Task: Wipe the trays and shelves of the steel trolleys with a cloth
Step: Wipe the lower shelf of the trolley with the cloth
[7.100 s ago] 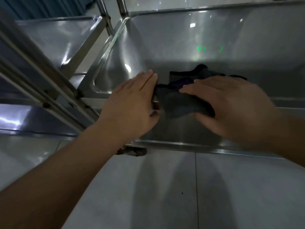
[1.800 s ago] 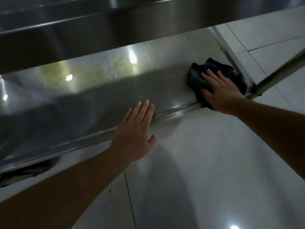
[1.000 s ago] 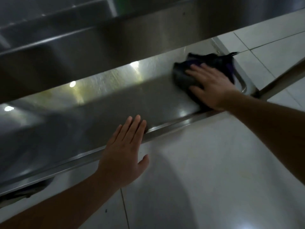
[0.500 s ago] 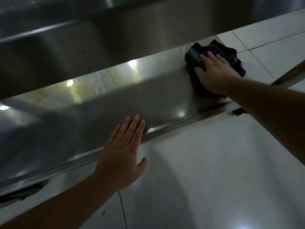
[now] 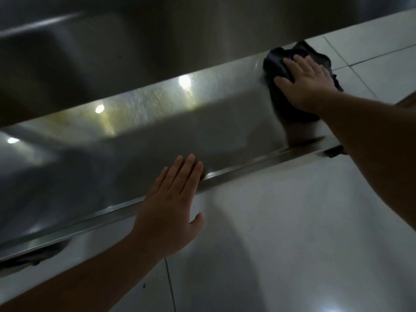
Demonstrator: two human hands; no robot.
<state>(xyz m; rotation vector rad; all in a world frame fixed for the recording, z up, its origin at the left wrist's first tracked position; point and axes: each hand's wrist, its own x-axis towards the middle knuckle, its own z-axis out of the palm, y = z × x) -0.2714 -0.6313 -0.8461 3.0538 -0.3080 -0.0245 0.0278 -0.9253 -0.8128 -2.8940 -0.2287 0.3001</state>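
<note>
From my feed, the steel shelf (image 5: 157, 131) runs as a long band from the lower left of the frame up to the upper right, its front rim (image 5: 236, 172) following the same diagonal. At lower centre my left hand (image 5: 173, 203) lies flat and fully open, fingers together across that rim, holding nothing. An upper shelf (image 5: 157, 37) fills the top of the frame. Further right, at the shelf's upper-right end, my right hand (image 5: 308, 82) presses flat on the dark cloth (image 5: 275, 64) — fingers spread, pointing toward the upper left. The bunched cloth shows no clear long axis. Pale floor tiles (image 5: 292, 244) fill the lower right.
</note>
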